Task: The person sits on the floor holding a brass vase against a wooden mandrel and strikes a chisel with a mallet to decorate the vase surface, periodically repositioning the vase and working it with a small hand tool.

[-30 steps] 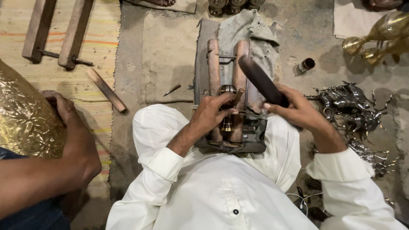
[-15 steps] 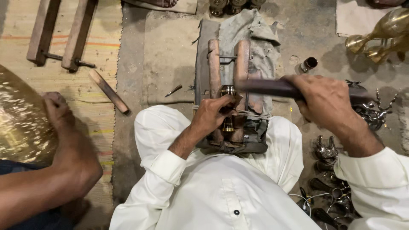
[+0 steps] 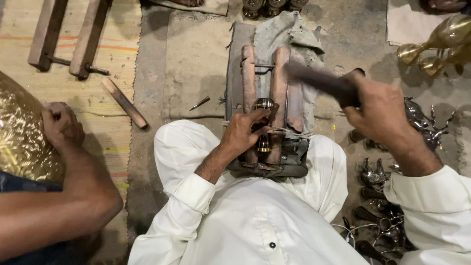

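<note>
My left hand [image 3: 244,133] rests on a small brass piece [image 3: 265,104] clamped between two upright wooden bars of a vise [image 3: 280,73] in front of my lap. Its fingers pinch a thin tool against the brass; the tool itself is mostly hidden. My right hand [image 3: 379,107] is raised to the right of the vise and grips a dark wooden stick [image 3: 318,80]. The stick is blurred and points left over the top of the vise. A grey cloth [image 3: 289,32] lies under and behind the vise.
At the left, another person's hand [image 3: 60,126] presses on a large embossed golden vessel [image 3: 17,137]. A wooden clamp [image 3: 68,37], a wooden stick [image 3: 125,103] and a small nail [image 3: 200,102] lie on the mat and floor. Brass goblets [image 3: 441,41] and silvery figurines [image 3: 422,122] sit at the right.
My right hand has swung the stick down onto the piece and lifted it again, further from the brass. My left hand has stayed on the brass. The other person's hand has shifted slightly.
</note>
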Available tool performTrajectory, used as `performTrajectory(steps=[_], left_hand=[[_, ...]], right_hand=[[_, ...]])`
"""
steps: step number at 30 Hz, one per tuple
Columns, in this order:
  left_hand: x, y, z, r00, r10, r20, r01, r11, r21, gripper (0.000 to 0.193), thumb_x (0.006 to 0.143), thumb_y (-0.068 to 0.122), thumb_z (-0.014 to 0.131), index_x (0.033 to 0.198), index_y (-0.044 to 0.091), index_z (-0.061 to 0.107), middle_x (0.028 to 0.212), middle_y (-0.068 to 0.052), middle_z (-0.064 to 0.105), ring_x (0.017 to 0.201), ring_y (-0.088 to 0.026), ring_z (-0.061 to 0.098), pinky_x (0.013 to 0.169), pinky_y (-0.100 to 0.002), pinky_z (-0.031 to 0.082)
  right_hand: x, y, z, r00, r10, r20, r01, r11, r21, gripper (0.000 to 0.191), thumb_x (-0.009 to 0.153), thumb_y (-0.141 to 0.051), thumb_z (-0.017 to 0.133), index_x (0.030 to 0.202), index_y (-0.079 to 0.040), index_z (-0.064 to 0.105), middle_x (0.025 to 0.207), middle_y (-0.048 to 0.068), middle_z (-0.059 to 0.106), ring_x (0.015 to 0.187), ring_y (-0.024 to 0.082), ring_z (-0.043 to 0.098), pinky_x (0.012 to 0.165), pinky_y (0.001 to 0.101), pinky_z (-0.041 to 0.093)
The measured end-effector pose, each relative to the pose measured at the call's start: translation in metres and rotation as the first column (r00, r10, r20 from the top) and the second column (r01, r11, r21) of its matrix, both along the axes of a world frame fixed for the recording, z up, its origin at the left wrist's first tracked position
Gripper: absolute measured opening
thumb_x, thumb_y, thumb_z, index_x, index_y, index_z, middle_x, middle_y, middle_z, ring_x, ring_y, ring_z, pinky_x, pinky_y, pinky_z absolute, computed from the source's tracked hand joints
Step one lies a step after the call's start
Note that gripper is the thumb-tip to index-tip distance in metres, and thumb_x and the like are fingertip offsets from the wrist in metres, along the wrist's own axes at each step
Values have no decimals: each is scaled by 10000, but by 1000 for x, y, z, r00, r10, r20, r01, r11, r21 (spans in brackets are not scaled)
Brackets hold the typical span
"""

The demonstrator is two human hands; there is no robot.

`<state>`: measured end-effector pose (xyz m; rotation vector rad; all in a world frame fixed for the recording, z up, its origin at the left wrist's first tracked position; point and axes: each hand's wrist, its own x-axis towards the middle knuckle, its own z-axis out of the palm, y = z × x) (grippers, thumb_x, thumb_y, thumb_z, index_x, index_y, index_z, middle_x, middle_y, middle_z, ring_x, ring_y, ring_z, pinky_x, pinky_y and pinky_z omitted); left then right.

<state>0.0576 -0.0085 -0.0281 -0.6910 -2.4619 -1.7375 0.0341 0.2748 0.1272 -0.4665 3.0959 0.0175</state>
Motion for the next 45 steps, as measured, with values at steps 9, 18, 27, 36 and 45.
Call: performTrajectory(steps=[9,18,27,36,45], left_hand=[[7,-6,-17,997,78,18,-80,984,158,417,900,158,811,1247,0,642,1047,-149,777,957,-223,788,810,-341,632],[10,-5,-41,996,35,79,-59,942,330,269,925,-25,746,1180,-16,659,1026,-114,787,951,-173,777,838,-317,621],[9,-1,-46,974,-33,224,-75,888,455,235,929,-57,730,1149,-28,653,1078,-107,762,1001,-169,761,903,-314,653],[12,-1,-38,969,11,246,-122,889,442,269,916,33,748,1166,-23,668,1006,-88,775,944,-145,755,860,-299,620],[14,-10,-46,928,143,345,-330,747,578,223,926,6,786,1095,-1,639,966,-62,734,883,-114,708,801,-266,593]], right_hand=[[-8,6,4,983,161,-88,-151,983,107,385,894,-127,740,1271,-120,664,886,62,737,757,198,697,739,369,556],[-24,-28,-1,952,305,-23,-295,936,191,136,1067,-112,643,1183,-157,696,859,37,724,733,178,681,627,363,541],[-32,-72,36,928,361,-86,-326,904,275,246,976,-98,631,1218,-133,663,866,44,722,729,202,687,623,384,532],[-34,-77,44,951,306,-36,-298,944,138,317,995,-132,623,1310,-102,635,826,81,688,626,223,645,581,383,504],[-42,-66,21,983,158,89,-163,985,54,378,932,-291,770,1249,-104,684,868,80,724,710,233,710,678,415,578]])
